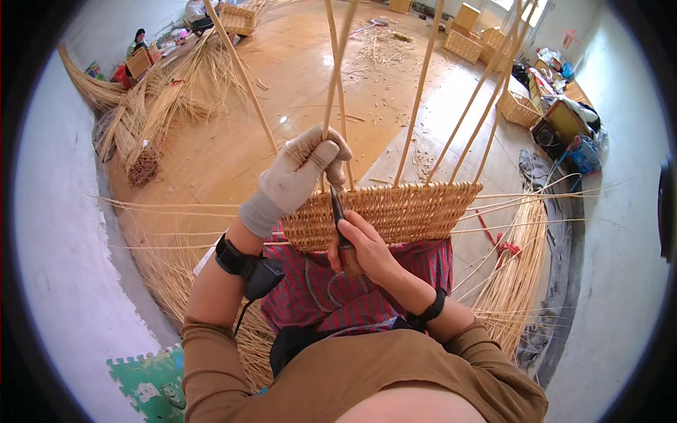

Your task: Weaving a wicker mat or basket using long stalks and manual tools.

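A woven wicker panel (395, 215) rests across my lap on a striped red-and-grey cloth (352, 299). Tall bare stakes (418, 95) rise from its far edge, and thin rods stick out at both sides. My left hand (300, 169), in a dirty white glove, is closed round one upright wicker rod (335, 77) just above the weave. My bare right hand (367, 247) grips a knife-like tool (336, 208) with a dark, pointed blade. Its tip points up at the base of that rod, close under my left fingers; whether it touches the rod is hard to tell.
Long bundled rods (155, 116) lie at the far left, and a red-tied bundle (522, 261) lies at my right. Finished baskets (465, 44) stand at the back right, near piled bags (564, 120). Offcuts (384, 48) litter the floor. A green foam mat (151, 384) lies lower left.
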Available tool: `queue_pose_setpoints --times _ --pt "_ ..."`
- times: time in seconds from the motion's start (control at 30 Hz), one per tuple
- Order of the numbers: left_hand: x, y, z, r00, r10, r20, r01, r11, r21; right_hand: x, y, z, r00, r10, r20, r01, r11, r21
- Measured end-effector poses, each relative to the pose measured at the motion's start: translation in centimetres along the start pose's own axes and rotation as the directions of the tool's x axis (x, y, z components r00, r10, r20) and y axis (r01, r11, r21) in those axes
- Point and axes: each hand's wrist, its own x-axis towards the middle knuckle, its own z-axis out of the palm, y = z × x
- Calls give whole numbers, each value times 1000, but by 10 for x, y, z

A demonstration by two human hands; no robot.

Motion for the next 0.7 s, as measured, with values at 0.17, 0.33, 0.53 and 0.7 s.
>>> queue_pose_setpoints --times 0.17,0.33,0.53,0.7 --pt "-5 -7 1 999 -24 -36 20 993 -114 11 4 16 999 45 -24 -43 995 95" --pt "-11 -17 11 986 18 -168 -48 982 -180 14 10 20 1000 -5 -24 6 999 46" --pt "-6 -34 60 984 151 99 -160 984 84 24 36 15 999 -32 -12 33 996 86" --pt "-1 -22 59 988 125 94 -152 912 380 21 17 8 935 -339 103 350 837 -421"
